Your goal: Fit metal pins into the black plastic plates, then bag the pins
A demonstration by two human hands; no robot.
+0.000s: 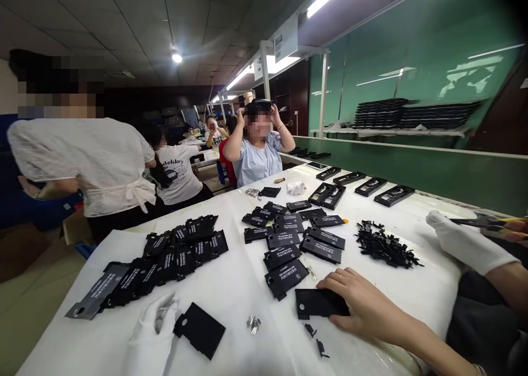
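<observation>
My left hand (153, 332), in a white glove, is at the lower left, its fingers closed on the left edge of a black plate (203, 330) with its plain side up. Coming in from the lower right, my bare right hand (355, 303) is closed over the right end of another plain black plate (307, 304) on the table. Two small black clips (322, 347) lie just below that plate. Between my hands is a small pile of metal pins (253, 325). Black plates with white print (286, 277) are spread beyond my right hand.
Overlapping printed plates (144, 277) cover the table's left part. At the right are a heap of black clips (383, 245), black frames (394, 195), and a co-worker's gloved hand (466, 244) beside pliers (484, 222). Across the table a person (258, 161) has both hands raised to headgear.
</observation>
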